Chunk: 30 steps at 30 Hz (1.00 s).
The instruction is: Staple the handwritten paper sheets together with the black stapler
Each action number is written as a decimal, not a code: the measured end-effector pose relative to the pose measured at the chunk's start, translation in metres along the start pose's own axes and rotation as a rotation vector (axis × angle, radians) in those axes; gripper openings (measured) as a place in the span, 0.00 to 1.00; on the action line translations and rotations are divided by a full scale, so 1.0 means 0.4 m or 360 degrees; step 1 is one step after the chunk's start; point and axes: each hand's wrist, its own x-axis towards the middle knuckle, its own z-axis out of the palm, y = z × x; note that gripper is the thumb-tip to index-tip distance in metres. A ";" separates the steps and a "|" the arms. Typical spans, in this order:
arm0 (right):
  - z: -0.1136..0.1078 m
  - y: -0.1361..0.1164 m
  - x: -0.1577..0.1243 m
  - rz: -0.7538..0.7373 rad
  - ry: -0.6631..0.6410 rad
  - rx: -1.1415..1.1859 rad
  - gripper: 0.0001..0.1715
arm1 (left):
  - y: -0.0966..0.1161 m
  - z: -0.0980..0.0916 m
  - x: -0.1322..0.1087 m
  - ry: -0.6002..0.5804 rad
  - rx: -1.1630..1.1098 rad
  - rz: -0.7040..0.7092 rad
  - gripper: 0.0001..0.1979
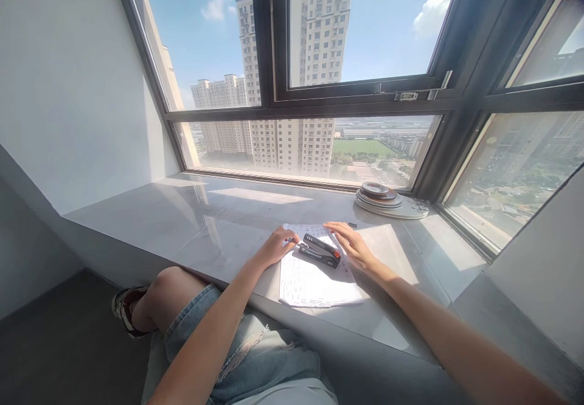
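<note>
A black stapler (326, 261) with an orange-red patch lies on a stack of white printed paper (314, 289) on the windowsill, its upper arm raised from its base. My left hand (275, 247) is at the paper's left edge, just left of the stapler's front end. Its fingers are closed around something small and dark that I cannot make out. My right hand (350, 245) rests at the paper's right side, beside the stapler's back end, with its fingers stretched out and nothing held. A small dark piece (352, 225) lies just beyond my right fingers.
Several stacked plates and round boards (387, 210) stand at the far right of the sill (219, 216), against the dark window frame (356, 96). A white wall (77, 89) closes off the left. My bent knee (171, 280) is beside the sill's front edge.
</note>
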 end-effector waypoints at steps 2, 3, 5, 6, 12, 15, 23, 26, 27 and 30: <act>0.001 0.002 0.000 0.0008 -0.0006 0.0001 0.23 | -0.001 0.000 0.000 0.0000 0.0003 -0.0003 0.11; 0.001 0.002 0.000 0.0013 -0.0010 0.0001 0.23 | -0.001 0.000 0.000 0.0003 0.0004 -0.0010 0.10; 0.000 0.000 0.000 0.0027 -0.0020 -0.0004 0.23 | -0.003 0.000 -0.001 0.0005 0.0004 -0.0025 0.10; 0.000 -0.002 0.001 0.0036 -0.0026 -0.0008 0.23 | -0.004 0.001 -0.001 0.0002 0.0002 -0.0027 0.10; -0.002 -0.009 0.002 0.0048 -0.0038 -0.0015 0.22 | -0.009 0.002 0.000 -0.0020 0.0018 -0.0016 0.09; 0.000 -0.002 0.001 0.0040 -0.0042 -0.0005 0.23 | -0.007 0.001 0.000 -0.0024 0.0019 -0.0008 0.09; 0.001 0.003 0.003 0.0046 -0.0054 -0.0001 0.22 | 0.002 -0.001 -0.001 -0.0024 0.0016 -0.0005 0.10; 0.000 -0.003 0.003 0.0039 -0.0055 -0.0015 0.22 | 0.002 -0.001 -0.002 -0.0021 0.0016 -0.0013 0.10; 0.000 -0.004 0.003 0.0034 -0.0052 -0.0023 0.22 | 0.002 0.000 -0.002 -0.0022 0.0018 -0.0022 0.10; 0.000 -0.005 0.003 0.0026 -0.0044 -0.0035 0.23 | 0.001 0.001 -0.001 -0.0027 0.0024 -0.0050 0.09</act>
